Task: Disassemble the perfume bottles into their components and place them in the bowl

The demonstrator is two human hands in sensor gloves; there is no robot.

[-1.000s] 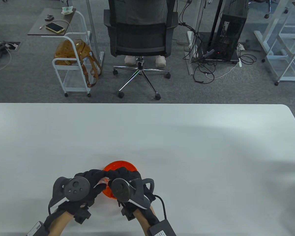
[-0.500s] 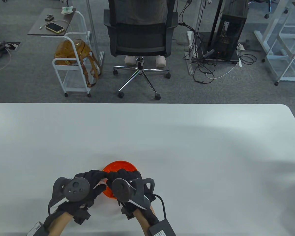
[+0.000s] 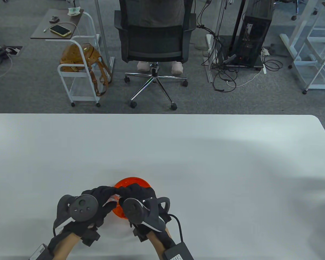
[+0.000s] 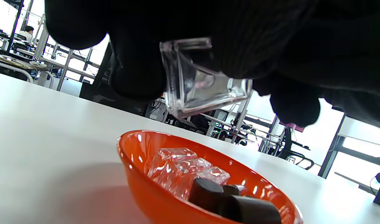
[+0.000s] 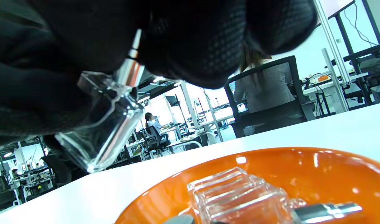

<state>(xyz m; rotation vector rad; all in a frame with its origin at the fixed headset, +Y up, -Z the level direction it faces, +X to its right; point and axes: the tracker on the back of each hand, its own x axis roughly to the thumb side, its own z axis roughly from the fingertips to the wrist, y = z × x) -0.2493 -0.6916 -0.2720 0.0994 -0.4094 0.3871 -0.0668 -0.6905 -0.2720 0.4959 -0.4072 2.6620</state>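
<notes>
Beyond the far edge of the white counter (image 3: 178, 140) lies grey carpet. A black office chair (image 3: 154, 40) stands at far centre with its back to the counter, and a seated person's pale shoes (image 3: 176, 67) show beneath it. To its left a white trolley (image 3: 78, 75) carries a brown bag (image 3: 80, 57), with a phone (image 3: 60, 29) on the small tabletop above. To the right, cables (image 3: 224, 73) trail beside a black computer tower (image 3: 256, 35). A white frame (image 3: 311, 51) stands far right.
</notes>
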